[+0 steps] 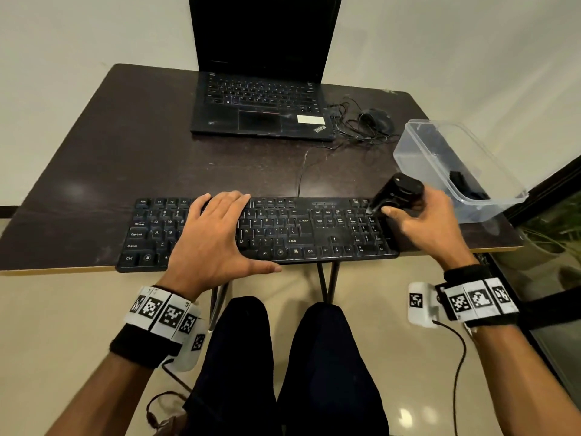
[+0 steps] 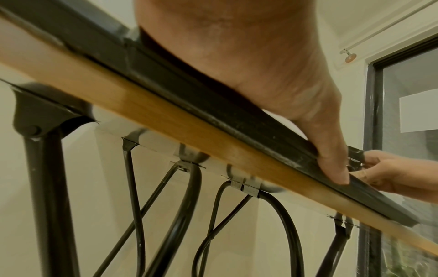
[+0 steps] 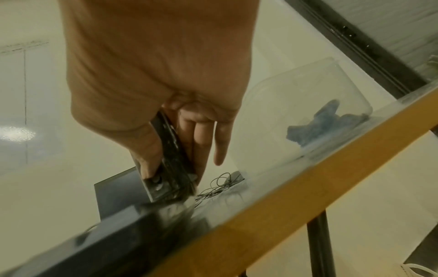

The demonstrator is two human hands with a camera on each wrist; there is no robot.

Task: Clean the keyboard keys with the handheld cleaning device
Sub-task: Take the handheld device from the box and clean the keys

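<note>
A black wired keyboard [image 1: 283, 228] lies along the table's near edge. My left hand [image 1: 213, 234] rests flat on its middle keys with the fingers straight and the thumb [image 2: 331, 165] along the front rim of the keyboard [image 2: 213, 105]. My right hand [image 1: 421, 221] grips a black handheld cleaning device [image 1: 397, 191] tilted over the numeric pad at the keyboard's right end. In the right wrist view the device [image 3: 169, 168] has its brush tip down on the keyboard [image 3: 118, 234], thumb on one side, fingers [image 3: 201, 138] on the other.
An open black laptop [image 1: 261, 105] stands at the back of the dark table [image 1: 125, 152]. A black mouse [image 1: 375, 119] with tangled cable lies right of it. A clear plastic box [image 1: 456, 165] holding dark items sits at the right edge, close to my right hand.
</note>
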